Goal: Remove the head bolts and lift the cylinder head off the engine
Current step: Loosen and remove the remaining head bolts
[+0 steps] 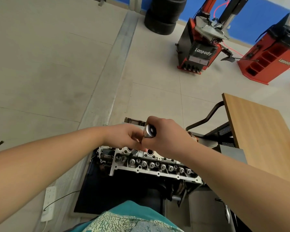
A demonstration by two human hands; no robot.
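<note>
Floor [49, 64]: pale tiles, with a grey strip [110, 67] running from the far edge toward the near left. A dark mat [94, 198] lies on the tiles in the near centre; the engine [151, 166] stands over it, its support hidden from view. A white power strip [49, 203] lies on the floor left of the mat, a black cord leading from it. At the far side, stacked tyres [164, 14], a tyre changer [201, 51] and a red balancer [271, 59] stand on the tiles. A wooden table [258, 131] stands at right.
</note>
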